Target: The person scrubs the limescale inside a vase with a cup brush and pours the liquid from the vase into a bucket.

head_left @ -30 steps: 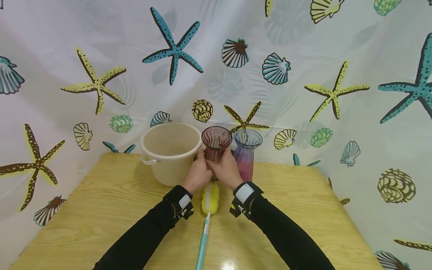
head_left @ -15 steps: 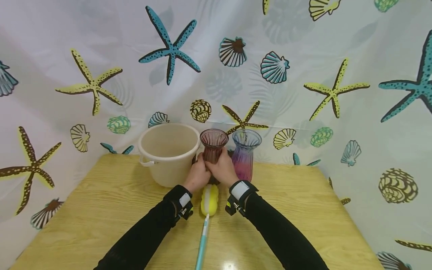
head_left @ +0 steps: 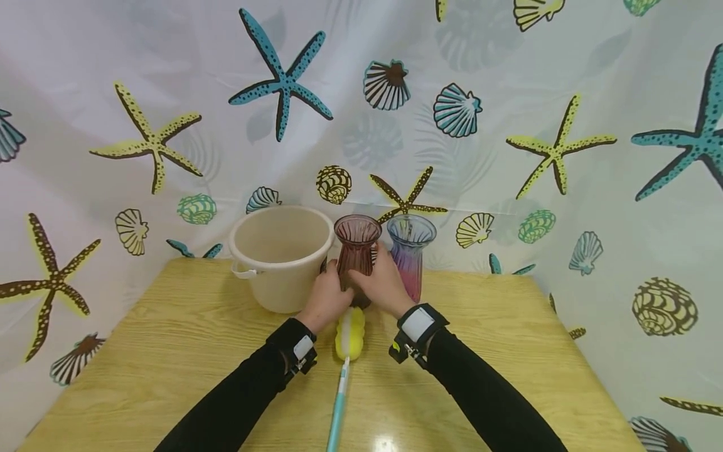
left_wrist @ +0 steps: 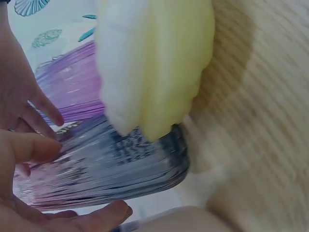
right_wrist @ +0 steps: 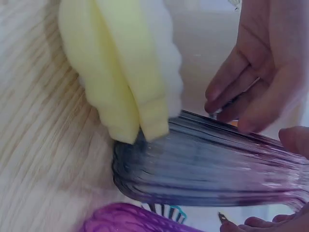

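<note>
A ribbed glass vase (head_left: 357,251), reddish at the flared top and dark toward its base, stands upright on the wooden table. My left hand (head_left: 329,295) is at its left side and my right hand (head_left: 384,282) at its right, thumbs toward the front. In the left wrist view, the left hand's extended fingers (left_wrist: 108,215) lie along the vase's side. The right wrist view shows the right thumb and fingertips spread on either side of the vase. A yellow-and-white sponge brush (head_left: 350,336) with a teal handle lies in front of it.
A cream bucket (head_left: 282,276) with a side handle stands just left of the vase. Close on the right is a second glass vase (head_left: 409,267), blue above and pink below. Behind the table (head_left: 508,351) hangs a curtain (head_left: 339,141) printed with starfish and shells.
The reddish vase came down slightly and now stands between my hands. My hands have spread apart, the right moving rightward and the left a little leftward. The brush has stayed in place.
</note>
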Demonstrator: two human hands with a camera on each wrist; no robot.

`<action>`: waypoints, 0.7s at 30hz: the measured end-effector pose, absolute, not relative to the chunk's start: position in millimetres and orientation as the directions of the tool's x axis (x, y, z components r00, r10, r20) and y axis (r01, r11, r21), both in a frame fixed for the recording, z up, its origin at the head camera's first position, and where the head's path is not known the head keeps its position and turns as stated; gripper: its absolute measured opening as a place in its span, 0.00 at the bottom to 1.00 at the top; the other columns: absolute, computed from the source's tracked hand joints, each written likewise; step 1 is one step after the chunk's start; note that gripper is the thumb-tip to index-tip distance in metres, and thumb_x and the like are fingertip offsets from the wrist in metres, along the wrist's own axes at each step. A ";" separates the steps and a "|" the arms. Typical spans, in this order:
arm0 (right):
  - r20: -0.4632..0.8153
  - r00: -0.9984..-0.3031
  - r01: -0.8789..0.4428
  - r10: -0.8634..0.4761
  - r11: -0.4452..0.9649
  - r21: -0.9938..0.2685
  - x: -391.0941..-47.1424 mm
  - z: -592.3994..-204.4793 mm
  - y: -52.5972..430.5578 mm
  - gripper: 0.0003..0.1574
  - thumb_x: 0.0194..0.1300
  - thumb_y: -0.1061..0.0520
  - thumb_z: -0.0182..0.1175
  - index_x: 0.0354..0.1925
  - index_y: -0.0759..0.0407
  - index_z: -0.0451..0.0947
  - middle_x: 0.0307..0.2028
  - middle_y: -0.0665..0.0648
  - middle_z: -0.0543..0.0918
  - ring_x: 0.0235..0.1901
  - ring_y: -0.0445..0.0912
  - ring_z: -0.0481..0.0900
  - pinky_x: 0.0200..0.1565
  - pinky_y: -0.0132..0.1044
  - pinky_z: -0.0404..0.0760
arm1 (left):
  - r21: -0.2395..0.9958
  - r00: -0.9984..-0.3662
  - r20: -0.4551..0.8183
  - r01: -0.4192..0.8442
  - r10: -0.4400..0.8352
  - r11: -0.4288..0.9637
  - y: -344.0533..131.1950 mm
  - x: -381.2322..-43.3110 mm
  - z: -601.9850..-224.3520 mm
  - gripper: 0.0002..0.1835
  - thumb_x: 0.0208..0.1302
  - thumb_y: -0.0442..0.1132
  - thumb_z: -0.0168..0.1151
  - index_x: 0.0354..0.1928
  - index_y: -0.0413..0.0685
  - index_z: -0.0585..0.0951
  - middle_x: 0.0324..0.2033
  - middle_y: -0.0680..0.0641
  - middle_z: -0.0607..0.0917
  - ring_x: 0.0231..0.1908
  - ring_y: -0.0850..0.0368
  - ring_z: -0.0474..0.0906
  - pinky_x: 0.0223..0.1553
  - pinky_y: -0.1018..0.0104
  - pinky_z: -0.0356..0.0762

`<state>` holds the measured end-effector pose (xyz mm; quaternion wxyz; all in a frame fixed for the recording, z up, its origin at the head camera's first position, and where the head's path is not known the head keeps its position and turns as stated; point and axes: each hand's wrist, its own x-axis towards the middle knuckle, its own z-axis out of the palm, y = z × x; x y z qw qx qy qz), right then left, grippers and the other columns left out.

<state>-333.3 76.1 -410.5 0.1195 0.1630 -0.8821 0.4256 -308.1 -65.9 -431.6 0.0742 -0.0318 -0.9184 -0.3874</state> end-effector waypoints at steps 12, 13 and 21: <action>0.495 -0.856 -0.479 -0.147 0.586 -0.653 -300.9 -394.6 132.3 0.32 0.61 0.54 0.63 0.60 0.63 0.68 0.50 0.60 0.77 0.47 0.47 0.73 0.48 0.50 0.77 | 0.561 -0.957 0.250 0.270 0.150 0.782 -42.3 -287.0 -410.3 0.21 0.62 0.47 0.61 0.50 0.39 0.75 0.40 0.43 0.82 0.39 0.53 0.77 0.38 0.55 0.79; 0.511 -0.850 -0.484 -0.130 0.574 -0.660 -300.2 -393.9 137.2 0.29 0.61 0.54 0.63 0.58 0.63 0.69 0.48 0.60 0.78 0.45 0.47 0.74 0.46 0.49 0.78 | 0.571 -0.955 0.241 0.283 0.171 0.771 -38.2 -287.4 -408.7 0.23 0.62 0.47 0.61 0.53 0.38 0.74 0.44 0.42 0.82 0.42 0.52 0.77 0.41 0.54 0.79; 0.639 -0.768 -0.510 0.036 0.569 -0.645 -298.7 -394.6 164.8 0.13 0.60 0.56 0.61 0.39 0.64 0.71 0.32 0.60 0.76 0.34 0.51 0.74 0.32 0.44 0.75 | 0.635 -0.954 0.192 0.299 0.230 0.712 -10.0 -299.2 -406.6 0.41 0.60 0.50 0.62 0.68 0.35 0.59 0.59 0.37 0.72 0.55 0.49 0.70 0.53 0.50 0.73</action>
